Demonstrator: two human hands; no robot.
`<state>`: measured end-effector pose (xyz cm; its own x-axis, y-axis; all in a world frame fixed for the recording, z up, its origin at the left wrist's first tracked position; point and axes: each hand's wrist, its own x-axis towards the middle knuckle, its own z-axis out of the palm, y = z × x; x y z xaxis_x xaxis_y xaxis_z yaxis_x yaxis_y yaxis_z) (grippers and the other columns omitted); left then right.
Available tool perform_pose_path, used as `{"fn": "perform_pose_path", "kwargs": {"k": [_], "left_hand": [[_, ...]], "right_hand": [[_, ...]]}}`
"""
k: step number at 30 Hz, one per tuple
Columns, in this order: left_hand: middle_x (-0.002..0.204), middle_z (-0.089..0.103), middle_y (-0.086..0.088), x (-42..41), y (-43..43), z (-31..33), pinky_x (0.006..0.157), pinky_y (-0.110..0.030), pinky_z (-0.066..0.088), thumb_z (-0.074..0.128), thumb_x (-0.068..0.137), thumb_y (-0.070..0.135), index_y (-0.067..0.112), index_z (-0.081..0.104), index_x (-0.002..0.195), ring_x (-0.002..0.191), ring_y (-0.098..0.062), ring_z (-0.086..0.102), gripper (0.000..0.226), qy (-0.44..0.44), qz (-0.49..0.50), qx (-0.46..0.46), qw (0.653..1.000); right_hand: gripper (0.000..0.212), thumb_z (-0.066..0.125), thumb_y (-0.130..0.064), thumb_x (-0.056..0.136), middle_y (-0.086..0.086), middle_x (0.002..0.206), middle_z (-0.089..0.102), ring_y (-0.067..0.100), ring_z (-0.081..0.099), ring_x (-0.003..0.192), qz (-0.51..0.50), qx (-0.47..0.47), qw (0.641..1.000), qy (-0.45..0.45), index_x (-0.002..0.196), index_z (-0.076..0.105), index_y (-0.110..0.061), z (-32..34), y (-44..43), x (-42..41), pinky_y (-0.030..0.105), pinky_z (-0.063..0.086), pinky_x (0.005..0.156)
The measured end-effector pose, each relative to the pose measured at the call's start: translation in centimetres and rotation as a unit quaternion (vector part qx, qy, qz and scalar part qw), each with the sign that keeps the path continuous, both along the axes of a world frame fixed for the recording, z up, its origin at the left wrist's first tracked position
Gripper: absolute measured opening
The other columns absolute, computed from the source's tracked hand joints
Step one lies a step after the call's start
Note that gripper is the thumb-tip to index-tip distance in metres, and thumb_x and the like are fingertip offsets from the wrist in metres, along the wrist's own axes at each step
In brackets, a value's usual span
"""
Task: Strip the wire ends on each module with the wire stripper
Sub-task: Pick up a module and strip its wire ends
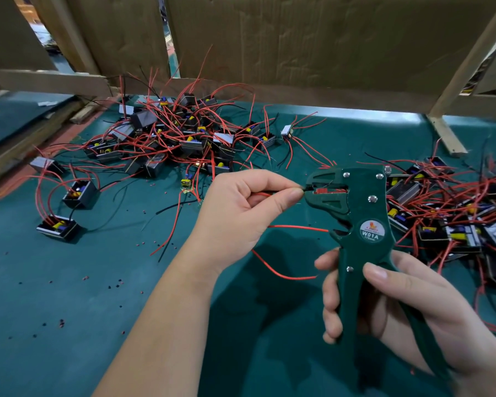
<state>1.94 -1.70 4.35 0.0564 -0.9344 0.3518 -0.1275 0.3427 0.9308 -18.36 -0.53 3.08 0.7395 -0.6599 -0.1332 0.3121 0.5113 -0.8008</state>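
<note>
**Wire end presented at the stripper's mouth; holds judged adequate**

The green-covered table (69, 310) carries modules (178, 138) heaped at centre rear and again at the right edge, with their red and black leads tangled together. The wire stripper (358, 224) is held upright above the table between the two heaps, head pointing left. The right hand (398, 305) is wrapped round both handles. The tool is judged rigid and of moderate weight, best taken low on the handles as here, for leverage. The left hand (241, 213) pinches a thin wire (262, 194) between thumb and forefinger, just beside the jaws, with its tip at the jaw mouth. How far the tip has entered cannot be told. The wire is judged light, limp and slick. It needs a pinch close to the tip, or it may buckle or slip back under the pull. Which module it belongs to is not visible. Small scraps (61, 323) of insulation lie scattered on the table at left.
</note>
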Motion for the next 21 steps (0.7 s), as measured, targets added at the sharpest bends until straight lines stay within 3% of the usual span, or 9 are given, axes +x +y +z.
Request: {"fn": "perform_pose_path", "kwargs": {"k": [13,17,21], "left_hand": [[0.05,0.058,0.021,0.4,-0.3,-0.6,0.051,-0.001,0.034,0.066,0.084,-0.002,0.018,0.066,0.075,0.044,0.009,0.049,0.022,-0.047,0.001,0.01,0.999],[0.065,0.065,0.02,0.5,-0.5,-1.0,0.062,-0.007,0.041,0.069,0.085,0.011,0.025,0.067,0.081,0.06,0.008,0.056,0.015,-0.07,0.013,0.007,0.997],[0.073,0.066,0.011,1.3,-0.8,-1.6,0.067,-0.021,0.049,0.062,0.088,0.026,0.029,0.066,0.095,0.067,-0.006,0.059,0.009,-0.153,0.016,0.05,0.987]], "right_hand": [[0.056,0.09,-0.032,0.056,0.028,0.072,0.058,0.038,0.058,0.056,-0.02,0.028,0.998,0.053,0.093,0.067,0.004,0.5,0.2,0.2,0.047,0.051,0.056],[0.058,0.091,-0.039,0.052,0.026,0.068,0.056,0.038,0.056,0.052,-0.049,0.027,0.997,0.057,0.087,0.067,0.001,0.3,0.5,0.6,0.046,0.05,0.052],[0.063,0.09,-0.048,0.047,0.024,0.065,0.055,0.034,0.055,0.048,-0.098,0.042,0.992,0.067,0.083,0.066,-0.002,0.3,0.7,0.8,0.043,0.05,0.048]]}}
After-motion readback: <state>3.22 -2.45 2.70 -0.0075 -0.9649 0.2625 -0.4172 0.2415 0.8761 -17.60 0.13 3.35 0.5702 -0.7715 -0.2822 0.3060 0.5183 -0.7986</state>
